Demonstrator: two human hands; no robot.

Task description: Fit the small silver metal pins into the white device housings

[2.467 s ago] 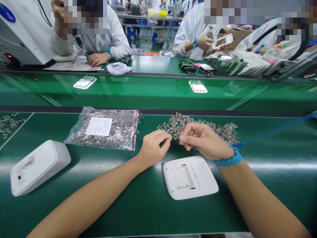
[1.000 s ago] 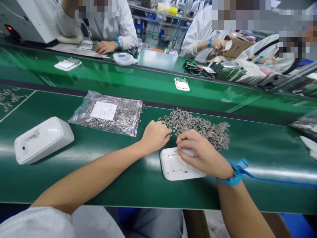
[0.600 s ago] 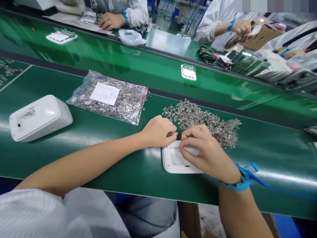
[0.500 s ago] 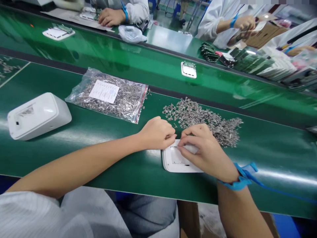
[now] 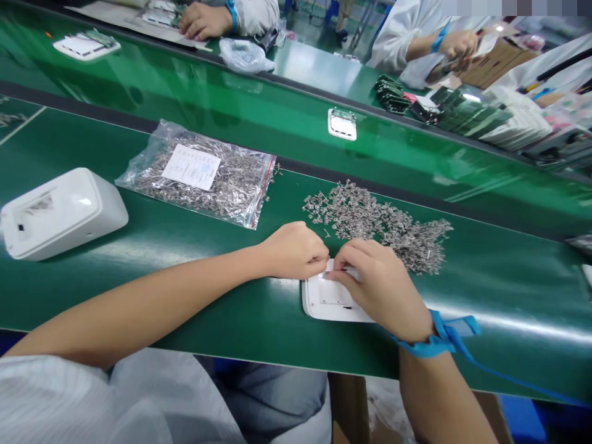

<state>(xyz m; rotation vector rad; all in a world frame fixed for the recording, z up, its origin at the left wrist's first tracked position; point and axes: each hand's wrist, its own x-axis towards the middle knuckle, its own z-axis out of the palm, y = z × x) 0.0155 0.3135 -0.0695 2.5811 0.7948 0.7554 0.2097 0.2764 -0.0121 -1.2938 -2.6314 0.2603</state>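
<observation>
A flat white plastic cover (image 5: pixel 324 302) lies on the green bench in front of me. My left hand (image 5: pixel 296 250) is curled into a pinch at the cover's far left corner. My right hand (image 5: pixel 379 287), with a blue wrist strap (image 5: pixel 439 336), rests on the cover with its fingers pinched against the left hand's fingertips. What the fingertips hold is too small to make out. A loose pile of small metal parts (image 5: pixel 379 222) lies just beyond both hands.
A clear bag of metal parts (image 5: pixel 203 176) lies at the left, and a white housing (image 5: pixel 55 213) further left. A white cover (image 5: pixel 342 123) rides the conveyor belt (image 5: pixel 259 117). Other people's hands (image 5: pixel 198 18) work across it, beside stacked boards (image 5: pixel 481 120).
My hands have come back from the metal pile onto the white cover and pinched together at its far edge. The view has tilted down; the covers on the belt have shifted left.
</observation>
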